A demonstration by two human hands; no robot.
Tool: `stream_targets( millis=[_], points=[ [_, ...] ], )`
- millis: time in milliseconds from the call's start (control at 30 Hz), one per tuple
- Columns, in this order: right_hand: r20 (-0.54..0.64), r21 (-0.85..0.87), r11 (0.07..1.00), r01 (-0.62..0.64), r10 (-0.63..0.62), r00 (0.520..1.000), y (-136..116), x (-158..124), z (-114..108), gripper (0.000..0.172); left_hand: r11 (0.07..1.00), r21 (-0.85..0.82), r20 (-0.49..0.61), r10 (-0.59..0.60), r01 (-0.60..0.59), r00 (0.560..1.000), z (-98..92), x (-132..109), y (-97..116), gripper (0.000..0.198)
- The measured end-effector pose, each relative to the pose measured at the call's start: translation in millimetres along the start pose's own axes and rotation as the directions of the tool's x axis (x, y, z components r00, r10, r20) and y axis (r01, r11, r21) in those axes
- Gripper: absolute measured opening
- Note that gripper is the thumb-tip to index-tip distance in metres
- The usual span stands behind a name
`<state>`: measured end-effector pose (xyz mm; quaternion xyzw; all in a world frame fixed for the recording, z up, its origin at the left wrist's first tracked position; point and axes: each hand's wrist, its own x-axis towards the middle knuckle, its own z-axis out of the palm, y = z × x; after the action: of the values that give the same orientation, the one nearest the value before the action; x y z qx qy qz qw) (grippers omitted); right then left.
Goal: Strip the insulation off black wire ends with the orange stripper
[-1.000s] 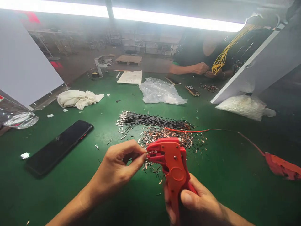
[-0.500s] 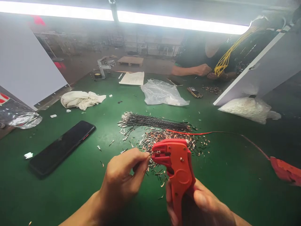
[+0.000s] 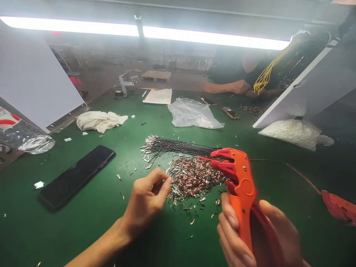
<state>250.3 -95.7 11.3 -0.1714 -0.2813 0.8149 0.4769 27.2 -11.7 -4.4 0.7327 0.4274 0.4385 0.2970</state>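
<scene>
My right hand (image 3: 250, 237) grips the handles of an orange-red wire stripper (image 3: 239, 181), held upright with its jaws pointing left above the table. My left hand (image 3: 147, 198) hovers low at the left edge of a heap of small copper-tipped wire pieces (image 3: 194, 178). Its thumb and forefinger are pinched together; what they hold is too small to make out. Behind the heap lies a bundle of thin black wires with metal ends (image 3: 178, 146). A red wire (image 3: 292, 168) runs right from the bundle.
A black phone (image 3: 76, 176) lies left on the green table (image 3: 55, 230). A white cloth (image 3: 98, 120), a clear plastic bag (image 3: 191, 113), a notepad (image 3: 158, 96) and a white bag (image 3: 294, 131) sit farther back. Another person's hands (image 3: 244, 88) work with yellow wires across the table.
My right hand has pulled the stripper away to the right and up, apart from my left hand. My left hand has dropped lower toward the heap, still pinched.
</scene>
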Motion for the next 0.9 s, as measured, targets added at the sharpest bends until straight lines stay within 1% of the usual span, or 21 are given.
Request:
stream_targets(
  millis=[67, 133, 200, 267, 333, 400, 433, 467, 500, 533, 567, 600, 633, 667, 767, 833, 900],
  points=[
    [-0.003, 0.013, 1.0, -0.029, 0.029, 1.0, 0.4, -1.0, -2.4, 0.047, 0.983, 0.125, 0.003, 0.136, -0.135, 0.991, 3.2, -1.8, -7.8, 0.015],
    [-0.001, 0.015, 0.998, -0.065, 0.065, 0.998, 2.5, -1.2, -5.1, 0.045, 0.931, 0.252, 0.018, 0.271, -0.266, 0.963, 4.3, -2.1, -14.8, 0.014],
    [-0.017, 0.003, 0.996, -0.086, 0.086, 0.996, 5.8, -0.3, -8.2, 0.042, 0.884, 0.317, 0.027, 0.353, -0.343, 0.935, 3.7, -1.4, -20.8, 0.012],
    [-0.037, -0.031, 0.997, -0.068, 0.067, 0.997, 9.9, 1.6, -11.6, 0.04, 0.866, 0.34, 0.023, 0.382, -0.366, 0.924, 2.4, -0.5, -25.5, 0.011],
    [-0.059, -0.103, 0.995, -0.014, 0.008, 0.998, 14.1, 4.2, -15.3, 0.036, 0.858, 0.357, 0.011, 0.391, -0.368, 0.921, 1.3, 0.5, -28.7, 0.01],
    [-0.095, -0.238, 0.97, 0.053, -0.077, 0.992, 17.3, 6.9, -18.9, 0.034, 0.85, 0.373, -0.007, 0.404, -0.372, 0.915, 0.7, 2.1, -30.3, 0.01],
    [-0.111, -0.332, 0.939, 0.084, -0.128, 0.986, 17.9, 8.0, -20.4, 0.034, 0.847, 0.378, -0.018, 0.409, -0.373, 0.912, 0.6, 3.0, -30.6, 0.01],
    [-0.124, -0.445, 0.889, 0.11, -0.183, 0.975, 17.8, 9.0, -21.7, 0.035, 0.846, 0.381, -0.03, 0.415, -0.373, 0.909, 0.5, 4.0, -30.4, 0.011],
    [-0.124, -0.576, 0.808, 0.125, -0.237, 0.964, 16.9, 9.6, -22.7, 0.035, 0.846, 0.381, -0.042, 0.419, -0.373, 0.907, 0.3, 5.0, -29.9, 0.011],
    [-0.112, -0.718, 0.684, 0.129, -0.295, 0.949, 15.2, 10.0, -23.5, 0.036, 0.846, 0.381, -0.054, 0.422, -0.372, 0.905, 0.0, 5.8, -29.1, 0.011],
    [-0.083, -0.85, 0.514, 0.116, -0.348, 0.934, 12.8, 10.0, -24.2, 0.036, 0.848, 0.382, -0.067, 0.423, -0.368, 0.904, -0.5, 6.5, -28.0, 0.011],
    [-0.04, -0.953, 0.291, 0.083, -0.394, 0.918, 9.9, 9.8, -24.8, 0.035, 0.849, 0.385, -0.079, 0.422, -0.363, 0.903, -1.1, 6.9, -26.7, 0.011],
    [0.023, -0.998, 0.037, 0.044, -0.436, 0.9, 6.8, 9.5, -25.5, 0.036, 0.849, 0.39, -0.091, 0.42, -0.356, 0.903, -1.8, 7.1, -25.4, 0.01],
    [0.031, -0.999, -0.041, 0.014, -0.451, 0.892, 3.5, 9.4, -26.4, 0.033, 0.849, 0.396, -0.109, 0.421, -0.35, 0.9, -2.5, 7.1, -24.1, 0.009],
    [0.04, -0.98, -0.19, -0.06, -0.484, 0.874, -5.2, 10.5, -31.3, 0.023, 0.845, 0.414, -0.151, 0.432, -0.34, 0.889, -4.4, 6.8, -21.0, 0.009],
    [0.059, -0.952, -0.289, -0.103, -0.501, 0.864, -9.2, 12.3, -35.8, 0.023, 0.838, 0.423, -0.165, 0.446, -0.345, 0.88, -5.0, 6.6, -19.5, 0.009],
    [0.083, -0.917, -0.377, -0.128, -0.497, 0.864, -11.6, 14.1, -40.5, 0.025, 0.83, 0.428, -0.171, 0.463, -0.358, 0.87, -5.3, 6.6, -18.7, 0.01]
  ],
)
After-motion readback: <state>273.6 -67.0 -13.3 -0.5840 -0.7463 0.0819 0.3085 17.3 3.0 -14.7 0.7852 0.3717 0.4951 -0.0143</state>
